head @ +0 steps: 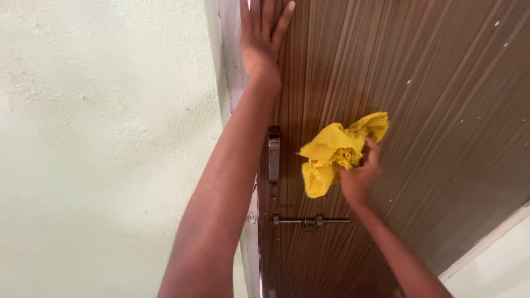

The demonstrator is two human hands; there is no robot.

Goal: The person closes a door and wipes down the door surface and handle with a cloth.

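Yellow cloth (pixel 337 152), crumpled, was bunched in the right hand (pixel 360 175), whose fingers gripped it and pressed it against the brown ribbed door (pixel 441 110) near mid-panel. The left hand (pixel 262 36) lay flat with fingers spread wide, on the door's left edge by the white frame (pixel 232 66). A metal handle (pixel 274 153) and a sliding bolt (pixel 309 222) sat just left of and below the cloth. To the right, bare panel stretched wide.
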